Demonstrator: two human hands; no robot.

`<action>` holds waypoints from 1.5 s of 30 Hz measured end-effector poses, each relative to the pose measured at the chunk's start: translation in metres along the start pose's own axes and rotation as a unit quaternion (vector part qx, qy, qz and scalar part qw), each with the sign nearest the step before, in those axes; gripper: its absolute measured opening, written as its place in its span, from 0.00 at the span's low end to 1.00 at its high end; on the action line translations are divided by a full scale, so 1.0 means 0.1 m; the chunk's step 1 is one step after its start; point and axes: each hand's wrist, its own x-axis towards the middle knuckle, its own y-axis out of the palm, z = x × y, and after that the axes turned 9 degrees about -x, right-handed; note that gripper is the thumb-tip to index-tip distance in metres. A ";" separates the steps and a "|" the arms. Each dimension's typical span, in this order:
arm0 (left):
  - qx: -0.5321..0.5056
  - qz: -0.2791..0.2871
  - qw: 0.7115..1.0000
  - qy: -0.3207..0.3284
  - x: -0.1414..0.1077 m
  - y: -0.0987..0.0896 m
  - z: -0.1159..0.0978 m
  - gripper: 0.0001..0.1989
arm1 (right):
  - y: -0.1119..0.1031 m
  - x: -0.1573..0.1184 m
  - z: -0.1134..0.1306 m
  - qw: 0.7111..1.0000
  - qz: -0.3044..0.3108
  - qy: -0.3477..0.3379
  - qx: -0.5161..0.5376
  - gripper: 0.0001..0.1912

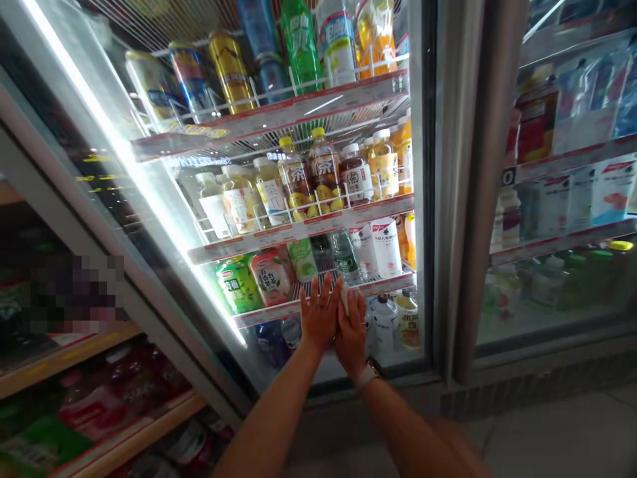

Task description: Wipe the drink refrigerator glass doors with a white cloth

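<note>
Both hands are raised side by side in front of a lit drinks cooler (298, 236). My left hand (319, 317) is open, its fingers spread and pointing up, with the back of the hand towards me. Touching or nearly touching it is my right hand (352, 328), with its fingers close together and partly bent; a small pale thing shows at its fingers, too unclear to name. A band circles the right wrist. Just beyond the fingertips are a clear green-labelled bottle (344, 255), a light green pack (302, 259) and white cartons (387, 249).
Tea bottles (324, 169) line the middle shelf, with cans (229, 72) and soda bottles above. Another glass-fronted cooler (572, 219) stands right, past a metal post (485, 199). At left are a slanting frame and shelves (134, 431) of drinks.
</note>
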 end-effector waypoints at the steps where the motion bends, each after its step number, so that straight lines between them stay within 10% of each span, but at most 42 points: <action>1: -0.001 0.002 1.000 -0.001 0.00 0.00 0.00 0.31 | -0.01 0.02 -0.03 1.000 0.006 -0.007 0.001 0.36; 13: -0.022 0.028 0.999 -0.012 0.00 -0.03 -0.02 0.32 | -0.75 0.26 -1.41 0.993 -0.010 0.045 -0.111 0.36; 29: 0.032 0.017 0.999 -0.004 -0.05 0.02 -0.02 0.29 | -0.12 0.23 -0.01 0.998 0.026 0.019 0.049 0.34; 35: 0.005 0.026 1.000 -0.016 -0.04 -0.02 -0.02 0.32 | -0.23 0.28 -0.37 1.000 0.003 -0.010 0.024 0.32; 41: -0.021 0.009 1.000 -0.013 -0.01 -0.04 -0.03 0.33 | -0.58 0.32 -1.17 0.990 -0.053 0.105 -0.076 0.31; 45: -0.028 0.007 0.999 -0.018 -0.01 -0.02 -0.04 0.33 | -0.66 0.29 -1.26 0.983 -0.067 0.150 -0.088 0.31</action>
